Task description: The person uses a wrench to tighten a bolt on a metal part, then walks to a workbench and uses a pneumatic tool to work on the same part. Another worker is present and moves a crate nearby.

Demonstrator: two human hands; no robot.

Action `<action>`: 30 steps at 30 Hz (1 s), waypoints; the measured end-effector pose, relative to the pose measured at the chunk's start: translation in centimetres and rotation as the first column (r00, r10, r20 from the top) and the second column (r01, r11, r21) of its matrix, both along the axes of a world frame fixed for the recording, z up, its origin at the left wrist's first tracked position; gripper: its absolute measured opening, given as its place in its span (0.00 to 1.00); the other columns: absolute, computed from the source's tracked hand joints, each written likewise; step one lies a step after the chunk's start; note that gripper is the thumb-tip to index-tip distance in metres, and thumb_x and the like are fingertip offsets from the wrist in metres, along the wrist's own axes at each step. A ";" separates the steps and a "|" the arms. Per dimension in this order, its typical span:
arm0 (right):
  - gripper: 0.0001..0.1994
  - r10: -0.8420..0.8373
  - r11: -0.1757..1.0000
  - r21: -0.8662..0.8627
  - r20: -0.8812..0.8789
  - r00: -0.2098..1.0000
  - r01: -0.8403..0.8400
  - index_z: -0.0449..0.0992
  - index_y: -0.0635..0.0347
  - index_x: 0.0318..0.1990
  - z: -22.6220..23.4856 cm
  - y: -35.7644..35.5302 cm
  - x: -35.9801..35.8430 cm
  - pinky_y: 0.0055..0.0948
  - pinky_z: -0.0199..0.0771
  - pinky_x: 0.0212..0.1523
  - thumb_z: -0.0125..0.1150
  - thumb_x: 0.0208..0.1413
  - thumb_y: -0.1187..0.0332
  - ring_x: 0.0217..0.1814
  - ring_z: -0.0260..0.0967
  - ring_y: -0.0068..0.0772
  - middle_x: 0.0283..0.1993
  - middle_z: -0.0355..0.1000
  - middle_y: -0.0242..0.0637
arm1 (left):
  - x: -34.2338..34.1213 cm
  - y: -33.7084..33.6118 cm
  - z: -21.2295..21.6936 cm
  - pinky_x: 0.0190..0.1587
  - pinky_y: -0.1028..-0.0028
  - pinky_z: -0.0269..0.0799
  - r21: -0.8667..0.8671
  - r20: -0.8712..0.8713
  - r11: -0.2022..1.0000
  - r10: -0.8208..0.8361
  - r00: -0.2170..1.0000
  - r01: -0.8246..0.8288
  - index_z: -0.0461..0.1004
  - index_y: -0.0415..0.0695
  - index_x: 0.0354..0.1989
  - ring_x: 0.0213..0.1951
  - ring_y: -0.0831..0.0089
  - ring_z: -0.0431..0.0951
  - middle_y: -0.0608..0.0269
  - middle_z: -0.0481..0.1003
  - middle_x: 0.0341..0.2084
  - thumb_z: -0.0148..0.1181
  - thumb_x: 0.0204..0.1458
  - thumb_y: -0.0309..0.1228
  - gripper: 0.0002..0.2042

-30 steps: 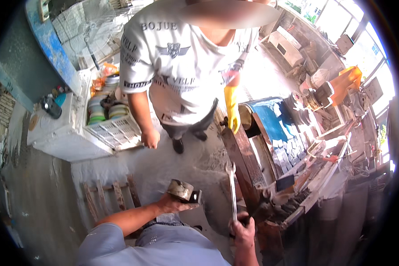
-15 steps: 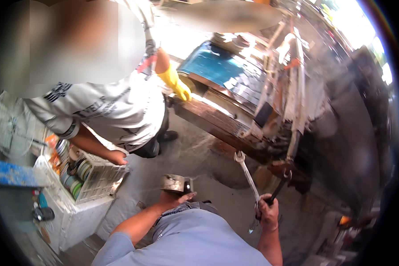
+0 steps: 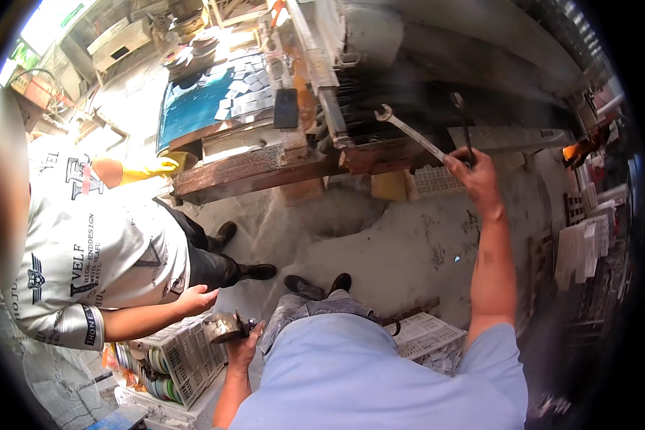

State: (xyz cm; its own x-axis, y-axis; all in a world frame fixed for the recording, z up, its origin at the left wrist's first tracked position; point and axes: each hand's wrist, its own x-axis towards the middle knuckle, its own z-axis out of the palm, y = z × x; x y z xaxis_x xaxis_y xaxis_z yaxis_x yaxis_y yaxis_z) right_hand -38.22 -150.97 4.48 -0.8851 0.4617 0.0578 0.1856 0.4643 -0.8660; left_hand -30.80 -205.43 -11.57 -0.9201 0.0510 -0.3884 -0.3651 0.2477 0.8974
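My right hand (image 3: pixel 476 180) is raised over the floor at the right, closed around two tools. One is a silver open-end wrench (image 3: pixel 412 134), pointing up and left; the other is a darker wrench (image 3: pixel 463 118), which points away from me. Low on the left, my left hand (image 3: pixel 242 348) grips a round, cup-like metal part (image 3: pixel 222 327) with a dark piece at its side. A co-worker's bare hand (image 3: pixel 196 299) hangs just above that part, apart from it. The lower ends of both wrenches are hidden in my fist.
The co-worker (image 3: pixel 122 244) stands close on my left, a yellow glove (image 3: pixel 149 170) on the other hand. Ahead runs a wooden beam (image 3: pixel 247 172) before a blue tabletop (image 3: pixel 186 111) with small pale tiles. A white crate (image 3: pixel 193 362) holds several discs. Stacked pale slabs (image 3: pixel 584 247) stand right.
My view has swung to the right. My right hand has lifted the wrenches and reached forward. My left hand still holds the metal part, now closer to the co-worker's bare hand.
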 end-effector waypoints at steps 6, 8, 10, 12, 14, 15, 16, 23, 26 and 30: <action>0.12 0.093 0.996 -0.030 0.166 0.982 -0.089 0.78 0.63 0.32 1.4 3.1 -3.0 0.21 0.60 0.30 0.69 0.55 0.62 0.30 0.61 0.15 0.26 0.69 0.25 | -2.3 2.5 0.8 0.38 0.72 0.71 -0.097 -0.039 0.955 -0.285 0.958 0.280 0.66 0.36 0.47 0.34 0.73 0.71 0.65 0.71 0.33 0.74 0.48 0.31 0.24; 0.12 0.134 0.991 -0.007 0.231 0.964 -0.136 0.79 0.64 0.32 1.4 4.0 -4.5 0.22 0.60 0.30 0.69 0.54 0.62 0.29 0.60 0.16 0.25 0.69 0.26 | -3.4 3.9 1.2 0.41 0.71 0.71 0.272 0.061 0.940 -0.231 0.971 0.207 0.65 0.36 0.48 0.38 0.70 0.72 0.62 0.72 0.36 0.73 0.48 0.31 0.24; 0.13 0.153 0.988 -0.009 0.258 0.954 -0.156 0.79 0.64 0.32 2.5 4.5 -6.2 0.22 0.60 0.28 0.70 0.52 0.61 0.28 0.60 0.16 0.24 0.69 0.26 | -5.0 5.3 0.8 0.45 0.69 0.71 0.298 0.043 0.905 -0.330 0.943 0.304 0.64 0.37 0.50 0.42 0.68 0.73 0.60 0.72 0.40 0.71 0.49 0.33 0.26; 0.14 0.194 0.980 -0.023 0.296 0.935 -0.196 0.79 0.64 0.32 1.5 6.3 -7.5 0.22 0.60 0.28 0.70 0.52 0.60 0.28 0.60 0.15 0.24 0.69 0.25 | -6.0 7.4 -0.1 0.48 0.66 0.71 -0.014 -0.110 0.844 -0.534 0.838 0.536 0.60 0.38 0.55 0.47 0.66 0.73 0.57 0.71 0.46 0.70 0.51 0.34 0.29; 0.14 0.204 0.973 0.038 0.323 0.924 -0.228 0.79 0.64 0.34 1.8 6.6 -9.2 0.27 0.67 0.35 0.71 0.51 0.61 0.32 0.67 0.25 0.29 0.73 0.32 | -9.8 8.6 -0.9 0.53 0.63 0.71 -0.154 -0.122 0.789 -0.612 0.781 0.594 0.60 0.39 0.56 0.47 0.63 0.74 0.57 0.73 0.45 0.67 0.52 0.32 0.27; 0.14 0.182 0.961 0.130 0.365 0.913 -0.244 0.79 0.64 0.34 2.5 6.6 -9.7 0.28 0.68 0.38 0.71 0.50 0.61 0.34 0.69 0.28 0.31 0.74 0.34 | -11.9 10.3 1.5 0.56 0.62 0.71 -0.212 -0.108 0.751 -0.654 0.749 0.625 0.61 0.40 0.56 0.47 0.61 0.75 0.58 0.74 0.44 0.66 0.53 0.30 0.25; 0.14 0.148 0.943 0.216 0.410 0.900 -0.253 0.79 0.64 0.35 3.3 6.5 -9.7 0.30 0.70 0.40 0.71 0.50 0.61 0.36 0.71 0.31 0.33 0.75 0.36 | -14.1 12.1 3.9 0.60 0.60 0.71 -0.267 -0.093 0.702 -0.700 0.708 0.660 0.62 0.40 0.56 0.46 0.60 0.76 0.58 0.75 0.43 0.64 0.54 0.28 0.23; 0.14 0.206 0.678 0.564 0.469 0.859 -0.471 0.78 0.60 0.39 6.1 7.3 -11.9 0.40 0.70 0.44 0.67 0.54 0.58 0.46 0.70 0.46 0.45 0.72 0.37 | -16.6 16.1 2.1 0.39 0.69 0.74 0.483 0.098 0.853 -0.276 0.956 0.197 0.71 0.37 0.46 0.37 0.71 0.76 0.62 0.77 0.35 0.73 0.46 0.27 0.20; 0.13 0.330 0.683 0.571 0.313 0.891 -0.454 0.77 0.62 0.37 5.1 7.3 -12.6 0.38 0.70 0.39 0.69 0.52 0.62 0.39 0.71 0.44 0.39 0.70 0.38 | -17.4 16.7 4.8 0.38 0.70 0.74 0.136 0.062 0.929 -0.354 0.933 0.343 0.71 0.36 0.46 0.35 0.73 0.76 0.64 0.76 0.33 0.74 0.45 0.26 0.21; 0.11 0.445 0.647 0.591 0.220 0.868 -0.482 0.78 0.61 0.36 3.8 9.2 -13.3 0.38 0.70 0.36 0.70 0.51 0.64 0.38 0.72 0.44 0.37 0.72 0.37 | -16.5 17.3 6.0 0.38 0.71 0.74 0.135 0.086 0.958 -0.267 0.960 0.255 0.71 0.36 0.47 0.33 0.74 0.76 0.64 0.76 0.32 0.73 0.46 0.26 0.21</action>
